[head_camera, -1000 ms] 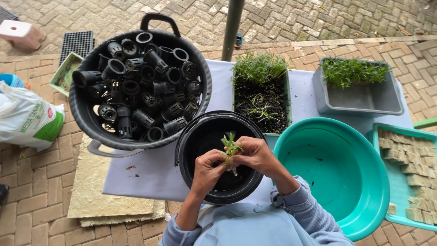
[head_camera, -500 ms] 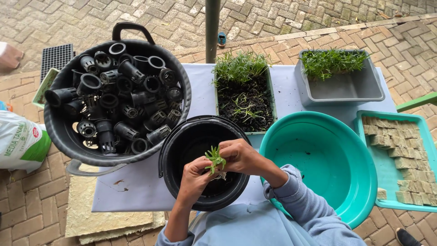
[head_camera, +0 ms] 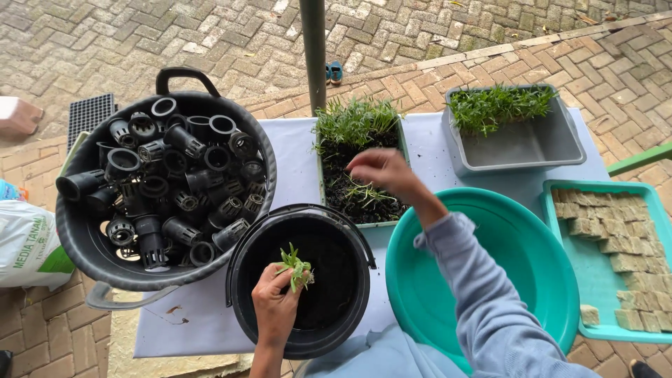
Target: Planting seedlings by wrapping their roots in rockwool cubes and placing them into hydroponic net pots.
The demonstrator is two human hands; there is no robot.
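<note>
Head view, looking straight down. Left hand (head_camera: 274, 302) is over the black bucket (head_camera: 302, 334), fingers pinched on a small green seedling (head_camera: 295, 264), leaves up, held above the bucket's dark inside. Right hand (head_camera: 381, 171) is reached forward over the seedling tray (head_camera: 358, 164), which holds dark soil with a band of grass-like sprouts along its far edge. Fingers of the right hand are curled down toward the soil; can't tell if they're closed on anything, motion blur there. Grey-blue sleeve (head_camera: 483, 301) runs across the teal basin (head_camera: 539, 252).

Layout on the pale tabletop (head_camera: 290, 150): big dark tub (head_camera: 84, 245) on the left, full of black net pots (head_camera: 175, 182) lying every which way, touching the bucket's rim. Bucket sits near edge, centre. Seedling tray just behind it. Teal basin to the right of the bucket, touching the tray's corner. Grey bin (head_camera: 532, 143) far right, sprouts at its back wall. Teal flat tray (head_camera: 560, 210) at the right edge, loaded with tan foam cubes (head_camera: 623, 245).

Off the tabletop: white bag (head_camera: 24, 245) at left, black cell tray (head_camera: 89, 115) on the brick paving, grey pole (head_camera: 313, 49) behind the seedling tray.
</note>
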